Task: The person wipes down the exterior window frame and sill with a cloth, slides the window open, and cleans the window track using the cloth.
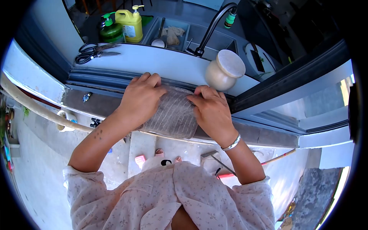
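Observation:
A grey striped cloth [170, 115] lies over the window ledge, its lower part hanging toward me. My left hand [143, 97] has its fingers curled on the cloth's upper left edge. At the upper right edge, my right hand [212, 111] pinches the cloth between thumb and fingers. Just beyond my right hand stands a cream-coloured jar [220, 76] with a round lid. Two pairs of black-handled scissors [94, 53] rest on the white sill, up and left of my left hand.
Behind the white sill [153, 59] is a double sink [211, 36] with a black faucet [211, 32]. Green [112, 32] and yellow [130, 27] pump bottles stand at its left. A dark window frame [291, 76] rises at the right; a pale curved pole [38, 105] runs at the left.

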`<state>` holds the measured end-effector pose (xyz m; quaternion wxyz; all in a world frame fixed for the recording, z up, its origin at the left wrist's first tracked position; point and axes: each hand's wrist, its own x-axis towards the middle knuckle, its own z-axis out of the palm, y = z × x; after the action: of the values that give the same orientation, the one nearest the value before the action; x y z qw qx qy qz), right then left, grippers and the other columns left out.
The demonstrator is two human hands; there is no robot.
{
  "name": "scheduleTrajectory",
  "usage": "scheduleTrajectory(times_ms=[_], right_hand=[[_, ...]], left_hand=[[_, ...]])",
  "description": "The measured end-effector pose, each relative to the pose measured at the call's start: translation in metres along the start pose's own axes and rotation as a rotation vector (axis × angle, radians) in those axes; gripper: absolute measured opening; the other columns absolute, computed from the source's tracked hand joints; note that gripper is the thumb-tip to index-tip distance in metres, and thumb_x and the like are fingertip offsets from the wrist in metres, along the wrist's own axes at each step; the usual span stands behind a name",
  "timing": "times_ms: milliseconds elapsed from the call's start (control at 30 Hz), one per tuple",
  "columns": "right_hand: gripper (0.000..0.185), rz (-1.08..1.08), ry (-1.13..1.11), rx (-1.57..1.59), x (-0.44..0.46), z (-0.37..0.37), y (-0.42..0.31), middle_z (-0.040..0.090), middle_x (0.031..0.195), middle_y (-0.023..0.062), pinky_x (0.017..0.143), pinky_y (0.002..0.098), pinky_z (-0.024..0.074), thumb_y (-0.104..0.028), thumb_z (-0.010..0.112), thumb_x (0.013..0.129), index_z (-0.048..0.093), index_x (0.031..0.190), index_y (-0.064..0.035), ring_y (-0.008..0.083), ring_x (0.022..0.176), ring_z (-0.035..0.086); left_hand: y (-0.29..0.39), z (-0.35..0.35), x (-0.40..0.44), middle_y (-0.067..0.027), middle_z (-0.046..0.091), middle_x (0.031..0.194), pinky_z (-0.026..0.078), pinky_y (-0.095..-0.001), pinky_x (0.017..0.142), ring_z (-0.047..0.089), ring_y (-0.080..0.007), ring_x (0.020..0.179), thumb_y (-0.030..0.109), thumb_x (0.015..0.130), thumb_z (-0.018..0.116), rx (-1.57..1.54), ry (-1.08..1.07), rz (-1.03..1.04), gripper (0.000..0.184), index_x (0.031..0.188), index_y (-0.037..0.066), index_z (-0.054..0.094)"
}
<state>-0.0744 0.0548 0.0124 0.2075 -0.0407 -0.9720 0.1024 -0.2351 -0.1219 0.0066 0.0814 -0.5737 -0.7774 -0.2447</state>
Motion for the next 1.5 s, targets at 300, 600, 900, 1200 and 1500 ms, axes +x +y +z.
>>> scheduleTrajectory(times_ms=[300,600,900,1200,1500], right_hand=[[0.017,-0.061,-0.092,-0.104,0.012,0.005,-0.015,0.055,0.087,0.0097,0.089,0.0403,0.0439,-0.016,0.064,0.08,0.072,0.085,-0.0017,0.0268,0.094,0.058],[0.021,0.077,-0.293,0.296,0.024,0.013,0.002,0.061,0.091,0.0199,0.078,0.0475,0.0509,-0.02,0.063,0.085,0.069,0.082,-0.0003,0.0361,0.091,0.063],[0.019,0.74,-0.958,1.339,0.054,-0.007,0.009,0.063,0.075,0.0112,0.039,0.0212,0.0268,-0.015,0.053,0.099,0.061,0.111,-0.002,0.0031,0.045,0.039],[0.011,1.043,-0.558,2.036,0.022,0.014,-0.003,0.062,0.078,0.0077,0.037,0.021,0.0259,-0.018,0.053,0.101,0.055,0.095,-0.0091,0.0046,0.041,0.035],[0.026,0.922,-0.352,1.918,-0.032,-0.028,-0.028,0.057,0.071,0.0009,0.04,0.0201,0.0233,-0.015,0.055,0.103,0.06,0.125,-0.0026,0.0029,0.046,0.039]], left_hand=[[0.012,0.008,0.002,-0.0119,0.054,0.093,0.041,-0.0429,0.095,0.054,-0.0298,0.1,0.009,0.075,0.067,0.027,-0.079,0.039,0.014,0.085,0.001,0.072],[-0.004,0.016,0.002,-0.0129,0.055,0.096,0.046,-0.042,0.09,0.056,-0.0311,0.101,0.007,0.075,0.069,-0.185,-0.126,-0.012,0.024,0.098,0.001,0.074],[-0.031,0.024,0.009,-0.0141,0.06,0.102,0.048,-0.0392,0.087,0.058,-0.0319,0.099,0.002,0.082,0.069,-0.433,-0.186,-0.06,0.021,0.102,0.001,0.074],[-0.028,0.032,0.013,-0.0159,0.064,0.095,0.05,-0.0408,0.082,0.063,-0.0327,0.093,0.004,0.085,0.068,-0.415,-0.182,-0.115,0.012,0.096,0.0,0.071],[0.04,-0.031,-0.023,-0.0076,0.058,0.088,0.047,-0.0308,0.065,0.06,-0.0179,0.076,0.003,0.087,0.072,-0.695,-0.051,-0.18,0.009,0.096,0.003,0.07]])
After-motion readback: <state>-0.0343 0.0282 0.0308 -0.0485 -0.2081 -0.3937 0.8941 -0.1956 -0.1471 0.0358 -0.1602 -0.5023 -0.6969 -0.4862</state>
